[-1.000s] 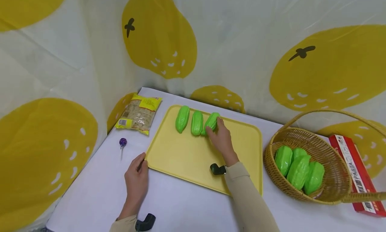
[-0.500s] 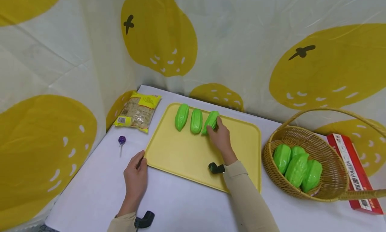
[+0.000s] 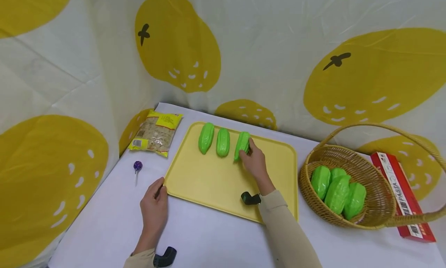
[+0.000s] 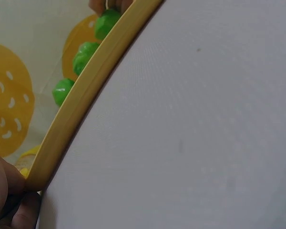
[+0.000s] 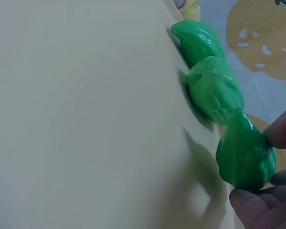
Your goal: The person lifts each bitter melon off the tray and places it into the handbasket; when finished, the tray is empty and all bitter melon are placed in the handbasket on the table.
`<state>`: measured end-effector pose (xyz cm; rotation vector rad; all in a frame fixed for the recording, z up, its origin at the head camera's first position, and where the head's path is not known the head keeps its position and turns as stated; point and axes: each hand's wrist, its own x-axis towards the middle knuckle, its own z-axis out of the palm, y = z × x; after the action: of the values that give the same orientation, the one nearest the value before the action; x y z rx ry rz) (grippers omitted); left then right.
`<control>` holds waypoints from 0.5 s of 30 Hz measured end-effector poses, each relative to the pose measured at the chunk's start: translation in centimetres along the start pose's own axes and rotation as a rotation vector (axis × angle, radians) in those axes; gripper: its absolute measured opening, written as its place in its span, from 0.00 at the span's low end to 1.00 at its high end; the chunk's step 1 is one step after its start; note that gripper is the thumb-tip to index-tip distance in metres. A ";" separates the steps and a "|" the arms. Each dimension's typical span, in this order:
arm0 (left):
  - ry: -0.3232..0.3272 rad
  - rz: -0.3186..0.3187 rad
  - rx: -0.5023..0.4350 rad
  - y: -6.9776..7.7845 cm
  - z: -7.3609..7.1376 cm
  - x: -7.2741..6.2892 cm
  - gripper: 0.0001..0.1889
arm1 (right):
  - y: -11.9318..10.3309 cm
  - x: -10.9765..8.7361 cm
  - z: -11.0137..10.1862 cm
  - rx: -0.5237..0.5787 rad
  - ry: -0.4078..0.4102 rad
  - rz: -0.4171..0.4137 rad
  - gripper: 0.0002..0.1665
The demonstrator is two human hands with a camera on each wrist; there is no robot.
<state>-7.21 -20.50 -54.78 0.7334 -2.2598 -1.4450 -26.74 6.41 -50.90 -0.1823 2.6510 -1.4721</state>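
My right hand (image 3: 255,162) pinches a glossy green bitter melon (image 3: 242,144) between thumb and fingers near the far side of a yellow tray (image 3: 209,182). In the right wrist view this melon (image 5: 243,155) hangs point toward the camera, its shadow on the tray a little apart from it. Two more melons lie to its left on the tray, a middle one (image 3: 223,142) and a leftmost one (image 3: 206,138), roughly side by side. At the tray's near left corner my left hand (image 3: 154,204) grips the rim, thumb and fingers on the corner (image 4: 35,181).
Right of the tray stands a wicker basket (image 3: 381,194) with a tall handle and several green melons (image 3: 337,194) inside. A red pasta box (image 3: 400,194) lies behind it. On the left are a yellow-and-clear bag (image 3: 155,133) and a purple lollipop (image 3: 138,166).
The right hand has shifted the third melon rightward and turned it more in line with the others, widening the gap to the middle one. The left hand keeps the tray corner.
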 end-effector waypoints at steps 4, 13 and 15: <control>0.002 0.007 0.004 0.0 0.0 0.0 0.21 | -0.2 -0.4 -0.4 0.044 0.002 0.004 0.44; 0.015 0.007 0.020 0.0 0.0 -0.1 0.21 | -0.9 -1.3 -1.3 0.106 0.017 0.000 0.43; 0.016 0.011 0.015 0.0 0.0 -0.1 0.21 | -1.0 -1.5 -1.4 0.118 0.023 -0.002 0.43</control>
<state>-7.09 -20.45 -54.81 0.7330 -2.2614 -1.4135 -25.45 7.33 -49.28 -0.1591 2.5722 -1.6343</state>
